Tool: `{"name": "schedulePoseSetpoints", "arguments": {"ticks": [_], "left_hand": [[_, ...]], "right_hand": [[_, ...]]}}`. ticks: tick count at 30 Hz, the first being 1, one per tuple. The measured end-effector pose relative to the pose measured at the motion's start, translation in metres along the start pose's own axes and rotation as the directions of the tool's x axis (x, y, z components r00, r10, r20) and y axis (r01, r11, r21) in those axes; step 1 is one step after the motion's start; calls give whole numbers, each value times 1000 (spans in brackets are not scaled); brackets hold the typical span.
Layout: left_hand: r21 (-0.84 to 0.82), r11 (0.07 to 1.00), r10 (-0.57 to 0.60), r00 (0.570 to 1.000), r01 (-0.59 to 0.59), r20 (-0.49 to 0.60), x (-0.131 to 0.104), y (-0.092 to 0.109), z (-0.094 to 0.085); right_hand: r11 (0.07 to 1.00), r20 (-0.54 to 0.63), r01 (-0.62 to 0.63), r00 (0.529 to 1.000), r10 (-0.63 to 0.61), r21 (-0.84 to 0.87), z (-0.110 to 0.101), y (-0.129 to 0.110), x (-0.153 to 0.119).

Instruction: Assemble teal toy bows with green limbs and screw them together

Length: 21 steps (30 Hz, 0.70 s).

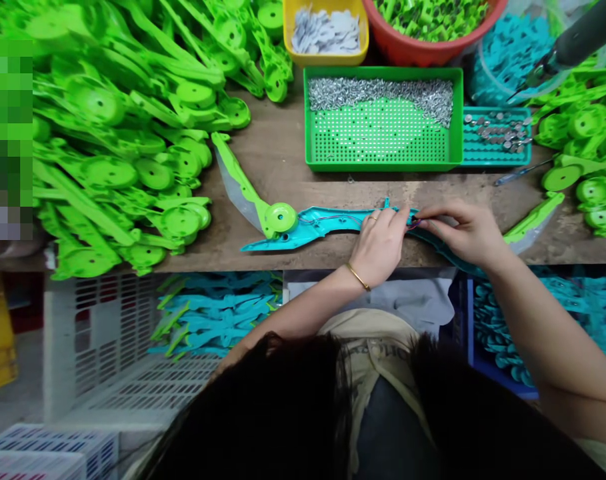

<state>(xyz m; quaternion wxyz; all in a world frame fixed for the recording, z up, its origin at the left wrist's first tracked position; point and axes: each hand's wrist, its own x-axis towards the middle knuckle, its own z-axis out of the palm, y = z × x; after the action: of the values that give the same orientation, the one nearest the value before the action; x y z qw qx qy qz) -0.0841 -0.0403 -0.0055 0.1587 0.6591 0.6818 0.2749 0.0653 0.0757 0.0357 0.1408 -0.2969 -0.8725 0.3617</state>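
Observation:
A long blue plastic part (303, 233) lies across the front of the wooden table, with a thin wire running along its inside. At its left end sits a green arm with a round hub (281, 217); another green piece (533, 220) shows beyond its right end. My left hand (380, 243) rests over the middle of the blue part, fingers closed around it. My right hand (465, 230) pinches dark and purple wires (413, 223) just to the right of my left fingers.
Piles of green parts (103, 133) lie left and right (583, 160). Behind stand a green tray of screws (383, 165), a small blue tray (497, 157), a yellow bin (327, 60) and a red tub (433, 52). A power tool (577, 47) hangs at the upper right.

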Motion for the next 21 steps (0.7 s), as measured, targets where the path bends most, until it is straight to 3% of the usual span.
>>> {"name": "schedulePoseSetpoints", "arguments": {"ticks": [6, 11, 21], "left_hand": [[12, 1000, 21, 1000, -21, -9, -1, 0, 1], [37, 999, 17, 990, -12, -140, -3, 0, 11], [97, 994, 56, 986, -41, -158, -3, -1, 12]], "right_hand": [[998, 1, 49, 999, -49, -29, -4, 0, 0], [957, -56, 30, 997, -49, -289, 5, -2, 10], [900, 25, 117, 993, -118, -421, 12, 4, 11]]}}
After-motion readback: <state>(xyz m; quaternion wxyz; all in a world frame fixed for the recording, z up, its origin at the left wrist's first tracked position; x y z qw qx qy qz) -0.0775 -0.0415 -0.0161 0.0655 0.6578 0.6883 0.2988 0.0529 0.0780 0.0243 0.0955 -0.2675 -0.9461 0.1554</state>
